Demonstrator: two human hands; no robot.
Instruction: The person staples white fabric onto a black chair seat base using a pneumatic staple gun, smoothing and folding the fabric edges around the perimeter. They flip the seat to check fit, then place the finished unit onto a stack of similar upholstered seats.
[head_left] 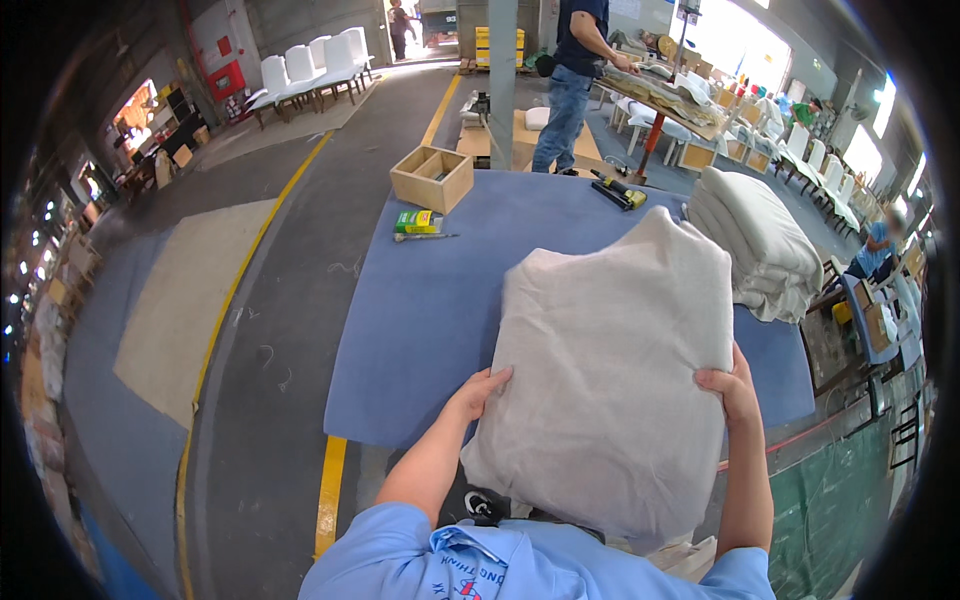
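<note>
The left hand [480,392] and right hand [728,388] each close their grip on a side edge of a beige cushion [610,370], held up over the desk's [440,300] near edge. A cushion stack [760,240] sits at the right edge, a wooden box [431,178] at the far left corner.

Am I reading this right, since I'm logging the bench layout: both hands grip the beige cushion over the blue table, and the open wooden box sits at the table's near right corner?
Not quite. The head view shows the wooden box at the far left corner of the blue table. The rest holds: the left hand and right hand grip the beige cushion by its sides.
</note>
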